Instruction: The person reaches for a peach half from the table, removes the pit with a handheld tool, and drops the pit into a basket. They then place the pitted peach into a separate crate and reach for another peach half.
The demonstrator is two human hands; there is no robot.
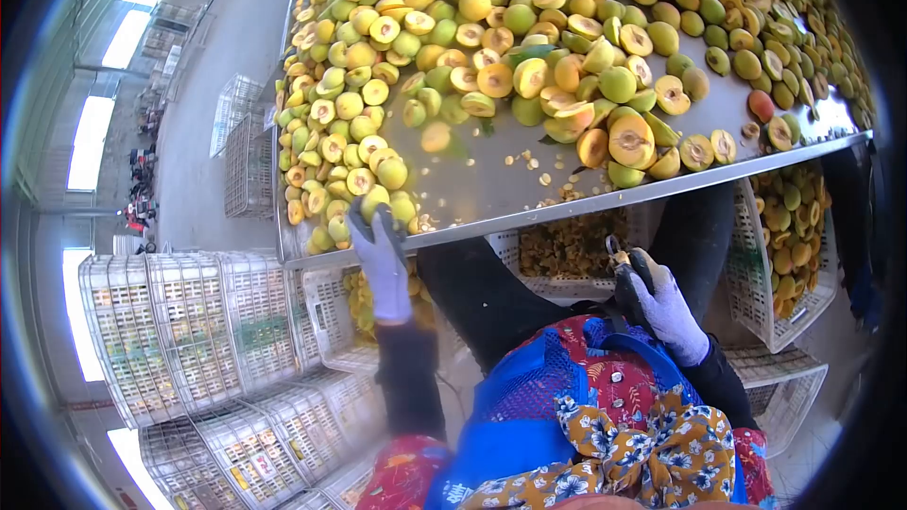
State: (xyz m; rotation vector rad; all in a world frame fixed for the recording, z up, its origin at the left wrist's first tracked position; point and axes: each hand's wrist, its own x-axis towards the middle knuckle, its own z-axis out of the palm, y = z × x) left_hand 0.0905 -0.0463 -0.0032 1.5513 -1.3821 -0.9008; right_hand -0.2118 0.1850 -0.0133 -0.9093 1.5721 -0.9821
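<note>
The yellow-green fruit is at the near left part of the metal bench, right at the tips of your left hand's gloved fingers, which curve against it; you cannot tell from this view whether they grip it firmly. Halved and whole fruits lie just beyond and beside it. To the right, below the bench's rim, your right hand has its fingers wrapped around a small tool with a metal loop at its end. Under the bench, a crate of small brown pieces sits between your legs, and a fruit-filled crate stands farther right.
</note>
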